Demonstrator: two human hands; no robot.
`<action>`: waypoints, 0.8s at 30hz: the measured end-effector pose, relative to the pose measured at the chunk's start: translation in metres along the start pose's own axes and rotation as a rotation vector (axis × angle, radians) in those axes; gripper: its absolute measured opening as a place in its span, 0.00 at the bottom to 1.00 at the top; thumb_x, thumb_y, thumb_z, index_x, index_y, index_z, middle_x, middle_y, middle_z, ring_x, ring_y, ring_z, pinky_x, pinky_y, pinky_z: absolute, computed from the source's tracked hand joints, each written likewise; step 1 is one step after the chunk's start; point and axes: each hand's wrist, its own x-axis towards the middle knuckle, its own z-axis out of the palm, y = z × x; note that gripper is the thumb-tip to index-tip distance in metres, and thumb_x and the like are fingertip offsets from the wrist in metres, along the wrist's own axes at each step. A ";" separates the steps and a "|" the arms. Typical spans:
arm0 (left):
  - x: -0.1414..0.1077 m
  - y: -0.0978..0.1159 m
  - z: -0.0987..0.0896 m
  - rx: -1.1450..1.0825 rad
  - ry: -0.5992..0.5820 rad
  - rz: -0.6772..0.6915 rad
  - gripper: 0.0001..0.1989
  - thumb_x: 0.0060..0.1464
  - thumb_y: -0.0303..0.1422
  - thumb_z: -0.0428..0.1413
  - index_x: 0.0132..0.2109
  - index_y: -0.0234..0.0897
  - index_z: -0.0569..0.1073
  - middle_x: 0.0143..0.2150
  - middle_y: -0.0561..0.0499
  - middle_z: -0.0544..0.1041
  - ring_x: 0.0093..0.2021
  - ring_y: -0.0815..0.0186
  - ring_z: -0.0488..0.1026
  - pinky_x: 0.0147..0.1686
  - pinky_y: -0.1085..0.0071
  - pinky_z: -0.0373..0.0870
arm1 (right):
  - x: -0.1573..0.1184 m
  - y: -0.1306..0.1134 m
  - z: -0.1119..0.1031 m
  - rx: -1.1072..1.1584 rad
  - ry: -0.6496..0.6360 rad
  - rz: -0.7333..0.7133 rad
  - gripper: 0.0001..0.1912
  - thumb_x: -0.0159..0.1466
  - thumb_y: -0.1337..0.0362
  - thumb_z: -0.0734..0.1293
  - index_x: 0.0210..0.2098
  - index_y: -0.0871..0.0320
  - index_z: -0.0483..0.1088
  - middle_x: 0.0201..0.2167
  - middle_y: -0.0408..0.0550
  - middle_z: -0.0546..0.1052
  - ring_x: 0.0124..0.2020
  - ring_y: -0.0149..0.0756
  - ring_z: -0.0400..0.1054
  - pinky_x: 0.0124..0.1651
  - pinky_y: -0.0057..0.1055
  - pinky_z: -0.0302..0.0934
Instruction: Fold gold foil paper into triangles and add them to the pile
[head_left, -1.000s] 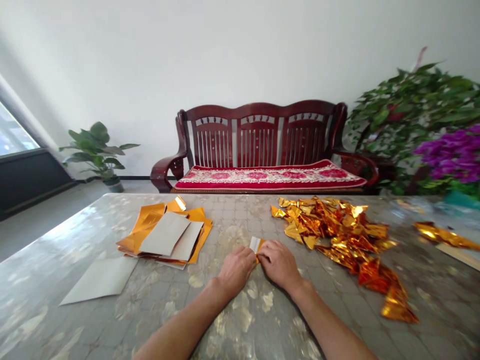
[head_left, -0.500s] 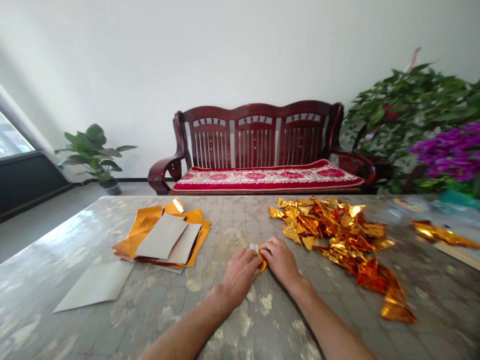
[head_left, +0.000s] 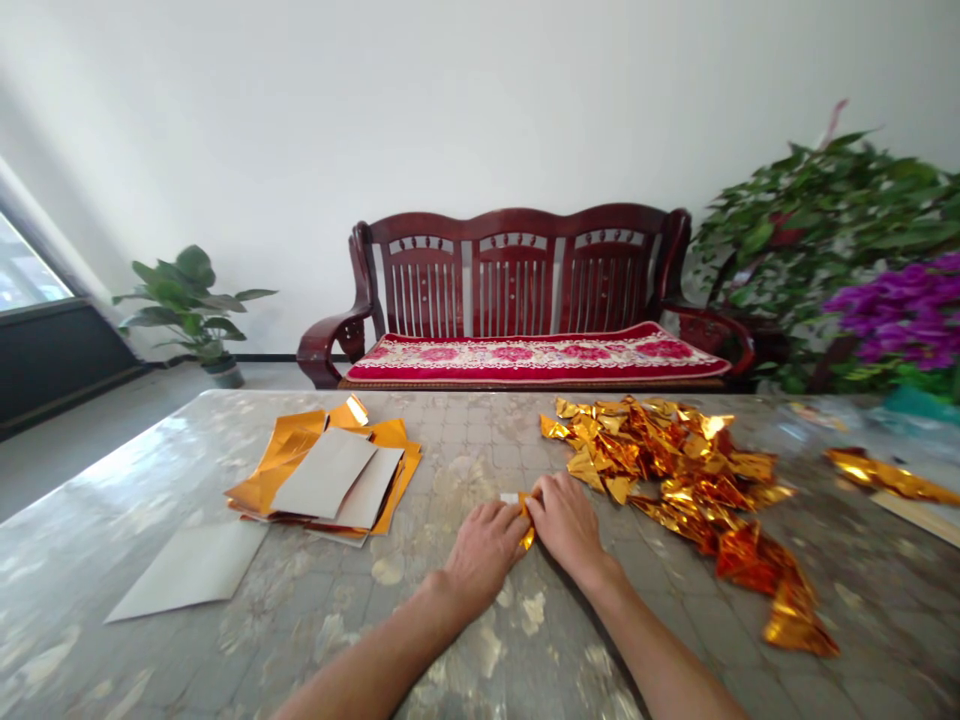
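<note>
Together, left hand [head_left: 484, 548] and right hand [head_left: 568, 525] pinch one folded gold-foil piece [head_left: 527, 538] beside one crumpled foil heap [head_left: 675, 470].

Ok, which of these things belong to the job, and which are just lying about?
Likely part of the job: left hand, right hand, small folded foil piece, pile of crumpled gold foil, stack of gold foil sheets, loose white paper sheet

Just lying about: wooden bench, potted plant, purple flowers
</note>
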 end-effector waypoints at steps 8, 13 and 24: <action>-0.003 0.012 0.004 0.038 0.010 -0.052 0.17 0.64 0.34 0.53 0.59 0.44 0.66 0.58 0.48 0.71 0.55 0.56 0.67 0.53 0.59 0.66 | 0.002 -0.002 -0.004 0.015 -0.085 0.064 0.06 0.66 0.64 0.63 0.38 0.57 0.71 0.37 0.52 0.76 0.42 0.41 0.69 0.40 0.32 0.55; -0.004 0.015 0.004 0.064 -0.001 -0.052 0.17 0.64 0.33 0.53 0.59 0.44 0.65 0.58 0.49 0.71 0.54 0.57 0.67 0.53 0.60 0.67 | 0.001 -0.006 -0.010 0.000 -0.092 0.062 0.05 0.65 0.65 0.63 0.35 0.57 0.71 0.40 0.53 0.75 0.44 0.41 0.68 0.41 0.31 0.55; -0.007 0.016 0.013 0.097 0.052 -0.048 0.18 0.64 0.35 0.54 0.59 0.44 0.65 0.57 0.50 0.71 0.52 0.58 0.68 0.50 0.60 0.69 | 0.004 -0.001 -0.009 0.131 -0.197 0.155 0.13 0.63 0.61 0.64 0.47 0.55 0.70 0.43 0.49 0.79 0.46 0.41 0.72 0.40 0.32 0.55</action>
